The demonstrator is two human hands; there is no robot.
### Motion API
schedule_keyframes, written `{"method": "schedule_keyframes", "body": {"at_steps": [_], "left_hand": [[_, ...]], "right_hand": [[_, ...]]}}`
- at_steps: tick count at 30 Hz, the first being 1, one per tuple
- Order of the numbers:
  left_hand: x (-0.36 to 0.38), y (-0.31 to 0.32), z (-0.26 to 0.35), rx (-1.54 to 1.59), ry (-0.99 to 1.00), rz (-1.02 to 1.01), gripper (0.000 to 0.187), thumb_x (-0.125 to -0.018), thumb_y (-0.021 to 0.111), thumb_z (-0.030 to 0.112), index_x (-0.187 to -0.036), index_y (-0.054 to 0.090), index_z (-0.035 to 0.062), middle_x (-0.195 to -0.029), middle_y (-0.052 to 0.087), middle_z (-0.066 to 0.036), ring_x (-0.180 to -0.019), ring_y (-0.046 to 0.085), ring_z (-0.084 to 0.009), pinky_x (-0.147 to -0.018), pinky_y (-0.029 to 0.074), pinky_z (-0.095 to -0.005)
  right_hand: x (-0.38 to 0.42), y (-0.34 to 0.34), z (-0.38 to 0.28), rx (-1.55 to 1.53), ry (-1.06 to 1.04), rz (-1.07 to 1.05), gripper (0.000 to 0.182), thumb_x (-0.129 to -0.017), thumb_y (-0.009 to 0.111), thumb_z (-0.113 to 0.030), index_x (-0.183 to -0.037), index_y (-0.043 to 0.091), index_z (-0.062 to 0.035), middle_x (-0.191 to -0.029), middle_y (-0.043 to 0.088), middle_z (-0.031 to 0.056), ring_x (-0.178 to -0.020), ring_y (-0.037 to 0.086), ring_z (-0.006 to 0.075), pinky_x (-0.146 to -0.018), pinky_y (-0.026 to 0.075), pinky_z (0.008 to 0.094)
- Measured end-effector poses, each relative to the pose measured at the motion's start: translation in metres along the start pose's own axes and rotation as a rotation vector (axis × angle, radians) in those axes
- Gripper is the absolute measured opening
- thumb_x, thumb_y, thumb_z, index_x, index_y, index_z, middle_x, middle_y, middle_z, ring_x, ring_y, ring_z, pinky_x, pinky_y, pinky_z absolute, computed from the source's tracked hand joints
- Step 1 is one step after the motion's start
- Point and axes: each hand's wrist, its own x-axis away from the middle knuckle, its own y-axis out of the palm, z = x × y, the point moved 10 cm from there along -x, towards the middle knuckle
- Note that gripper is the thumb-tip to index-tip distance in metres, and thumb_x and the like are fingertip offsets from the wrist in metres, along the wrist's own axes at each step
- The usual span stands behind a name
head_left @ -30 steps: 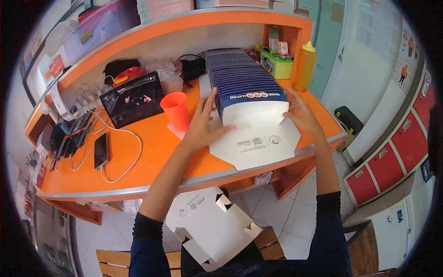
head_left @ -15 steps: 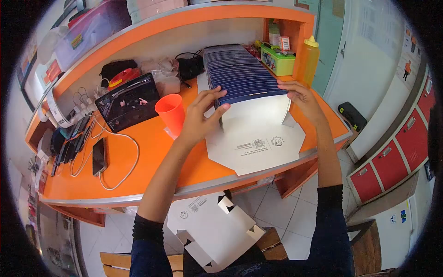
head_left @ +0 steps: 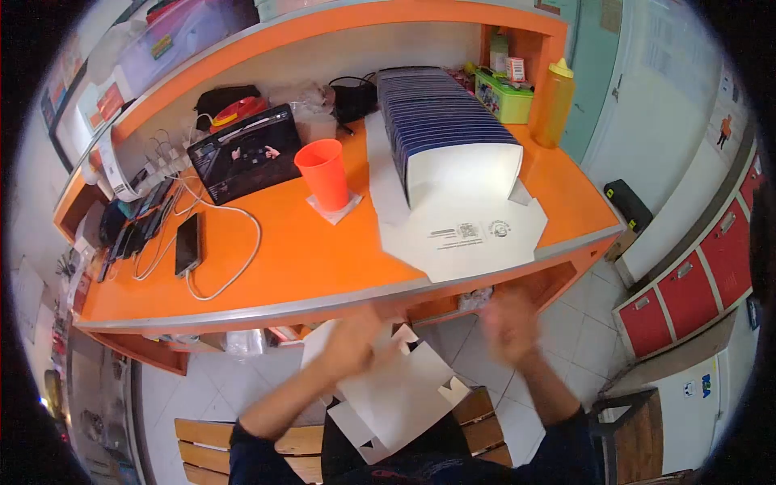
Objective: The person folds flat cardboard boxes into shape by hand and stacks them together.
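Note:
A flat white cardboard box blank (head_left: 396, 396) with cut notches and small folded tabs lies across my lap. My left hand (head_left: 354, 349) is over its upper left part, fingers smeared by motion. To the right of the blank, in front of the desk edge, my right hand (head_left: 511, 327) is also blurred. On the desk stands a long row of nested folded boxes (head_left: 444, 113), dark blue along their edges. Its front piece is white inside, and a printed white flap (head_left: 477, 242) with a logo and a square code spreads toward the desk's front edge.
An orange desk (head_left: 323, 259) holds a red cup (head_left: 323, 174) on a tissue, a tablet (head_left: 245, 153), a phone (head_left: 188, 242) with a white cable, a yellow bottle (head_left: 553, 105) and a green box (head_left: 505, 97). A wooden slatted bench (head_left: 202, 432) is below me.
Both hands have left the front of the box row and come down toward my lap, the left over the flat blank. The view has shifted slightly.

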Motion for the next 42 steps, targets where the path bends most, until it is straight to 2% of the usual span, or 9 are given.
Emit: {"method": "schedule_keyframes", "body": {"at_steps": [3, 6, 12, 20, 23, 27, 31, 38, 42], "left_hand": [[0.138, 0.092, -0.014, -0.105, -0.04, -0.596, 0.055, -0.086, 0.061, 0.044, -0.128, 0.05, 0.0087, -0.129, 0.049, -0.016, -0.122, 0.047, -0.0343, -0.098, 0.041, -0.0504], [0.267, 0.116, -0.033, -0.304, -0.298, -1.05, 0.098, -0.069, 0.066, 0.064, -0.146, 0.029, 0.0162, -0.146, 0.026, -0.023, -0.131, 0.029, -0.049, -0.106, 0.027, -0.0593], [0.311, 0.11, -0.022, -0.329, -0.326, -0.739, 0.109, -0.056, 0.07, 0.067, -0.147, 0.027, 0.0284, -0.15, 0.02, -0.023, -0.134, 0.023, -0.0501, -0.107, 0.024, -0.0602], [0.32, 0.103, -0.007, -0.413, -0.298, -0.688, 0.096, -0.064, 0.056, 0.074, -0.145, 0.031, 0.0292, -0.15, 0.024, -0.021, -0.133, 0.027, -0.0478, -0.109, 0.025, -0.0557], [0.32, 0.098, -0.015, -0.28, -0.325, -0.633, 0.091, -0.066, 0.056, 0.073, -0.141, 0.039, 0.0249, -0.149, 0.027, -0.02, -0.136, 0.025, -0.0447, -0.109, 0.023, -0.0579], [0.31, 0.083, -0.026, -0.346, -0.436, -0.57, 0.083, -0.07, 0.058, 0.07, -0.127, 0.052, 0.0102, -0.146, 0.033, -0.019, -0.139, 0.022, -0.0391, -0.11, 0.016, -0.0613], [0.289, 0.099, -0.01, -0.303, -0.35, -0.526, 0.098, -0.065, 0.065, 0.07, -0.134, 0.043, 0.0027, -0.145, 0.032, -0.02, -0.138, 0.021, -0.0427, -0.11, 0.015, -0.0611], [0.289, 0.13, 0.017, -0.104, -0.413, -0.734, 0.112, -0.059, 0.075, 0.064, -0.146, 0.027, 0.0116, -0.152, 0.018, -0.017, -0.139, 0.013, -0.0475, -0.112, 0.021, -0.0561], [0.276, 0.112, 0.016, 0.11, -0.345, -0.657, 0.067, -0.077, 0.07, 0.043, -0.13, 0.05, 0.0063, -0.136, 0.045, -0.019, -0.131, 0.034, -0.0398, -0.11, 0.029, -0.0476]], "right_hand": [[0.113, 0.104, 0.008, -0.05, 0.27, -0.508, 0.054, -0.089, 0.059, -0.034, -0.127, 0.046, 0.0022, -0.119, 0.053, 0.0249, -0.108, 0.054, 0.0407, -0.092, 0.044, 0.0496], [0.219, 0.158, 0.042, -0.177, 0.647, -0.761, 0.067, -0.089, 0.059, -0.039, -0.134, 0.036, 0.0054, -0.129, 0.045, 0.0276, -0.117, 0.048, 0.0419, -0.097, 0.041, 0.0451], [0.206, 0.142, -0.016, 0.144, 0.45, -0.669, 0.058, -0.088, 0.06, -0.029, -0.132, 0.041, 0.0051, -0.131, 0.044, 0.027, -0.119, 0.046, 0.0408, -0.1, 0.039, 0.0449], [0.217, 0.127, -0.027, 0.118, 0.483, -0.679, 0.049, -0.09, 0.057, -0.024, -0.13, 0.045, 0.0023, -0.137, 0.04, 0.0208, -0.124, 0.045, 0.0374, -0.098, 0.043, 0.0439], [0.212, 0.107, -0.028, 0.086, 0.432, -0.423, 0.048, -0.082, 0.066, -0.013, -0.125, 0.049, 0.0031, -0.119, 0.051, 0.0231, -0.107, 0.053, 0.0396, -0.091, 0.045, 0.0423], [0.209, 0.102, -0.005, 0.15, 0.48, -0.47, 0.042, -0.085, 0.063, -0.015, -0.12, 0.051, 0.0044, -0.115, 0.053, 0.0204, -0.107, 0.054, 0.0385, -0.089, 0.046, 0.0425], [0.212, 0.14, 0.0, 0.258, 0.499, -0.679, 0.049, -0.091, 0.055, -0.032, -0.121, 0.047, 0.0065, -0.114, 0.051, 0.0224, -0.106, 0.053, 0.038, -0.085, 0.047, 0.0477], [0.218, 0.145, -0.018, 0.211, 0.568, -0.714, 0.049, -0.091, 0.057, -0.03, -0.122, 0.05, 0.0073, -0.127, 0.048, 0.0198, -0.114, 0.051, 0.0353, -0.095, 0.041, 0.0448], [0.2, 0.135, -0.021, -0.042, 0.552, -0.578, 0.039, -0.092, 0.059, -0.028, -0.117, 0.057, 0.0012, -0.115, 0.057, 0.016, -0.102, 0.058, 0.0297, -0.086, 0.047, 0.0389]]}}
